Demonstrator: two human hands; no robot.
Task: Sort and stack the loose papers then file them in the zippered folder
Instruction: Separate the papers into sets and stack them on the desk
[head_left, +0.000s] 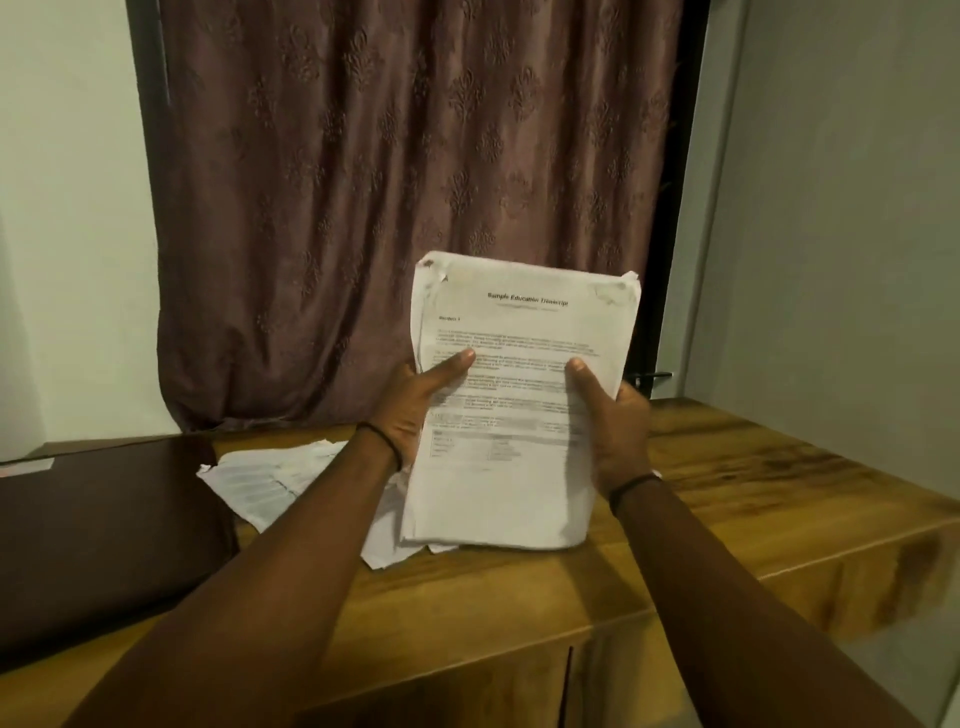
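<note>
A stack of printed papers (519, 488) stands upright with its bottom edge on the wooden table (753, 483). My left hand (415, 410) grips the stack's left edge, thumb across the front page. My right hand (613, 421) grips the right edge the same way. The top sheet has a bold heading, and its upper corners are creased. More loose papers (265, 478) lie spread flat on the table behind my left forearm. A dark brown zippered folder (104, 530) lies flat at the left of the table; whether its zip is done up cannot be made out.
A brown patterned curtain (389, 208) hangs behind the table. A pale wall (841, 234) stands close on the right. The table's right edge drops off near the wall, and cabinet doors (467, 686) show below the front edge.
</note>
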